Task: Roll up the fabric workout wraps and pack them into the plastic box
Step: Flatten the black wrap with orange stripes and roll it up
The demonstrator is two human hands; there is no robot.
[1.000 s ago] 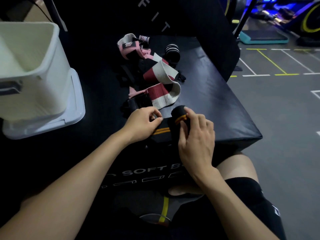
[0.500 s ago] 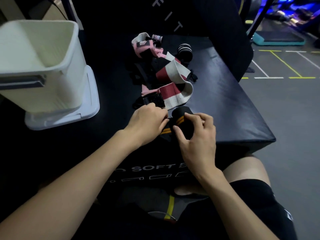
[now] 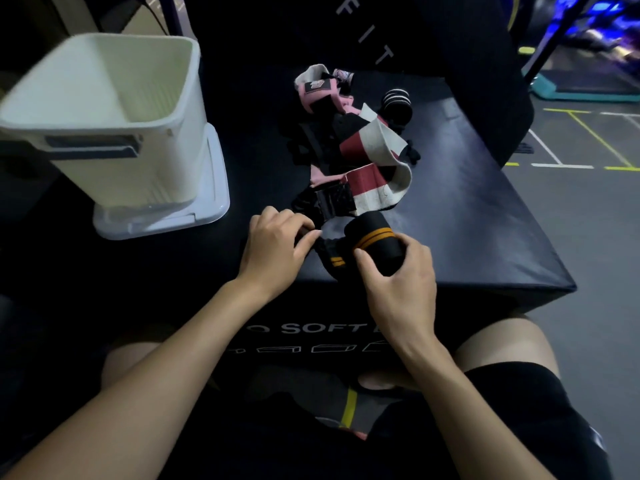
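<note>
Gym floor tape and machines off at 2 o'clock, and I'm working on a black padded soft box that serves as the table. Compared with a second ago the roll has come up off the pad: my right hand now has the black wrap with orange stripes lifted and tilted, fingers and thumb curled round its lower end, where before both hands were crowded on it. My left hand has slid away toward 9 o'clock and pinches what looks like the loose tail of that wrap, though it's black on black so I can't swear to it. So I'd say the rolling is basically done and only the tail needs tucking or fastening before it goes in.

White plastic box sits at 10 o'clock on its lid, open-topped; I can't see any wraps inside. At 12 o'clock there's a heap of unrolled wraps, pink, maroon and cream, plus a striped black roll just behind. Plenty left to do.
</note>
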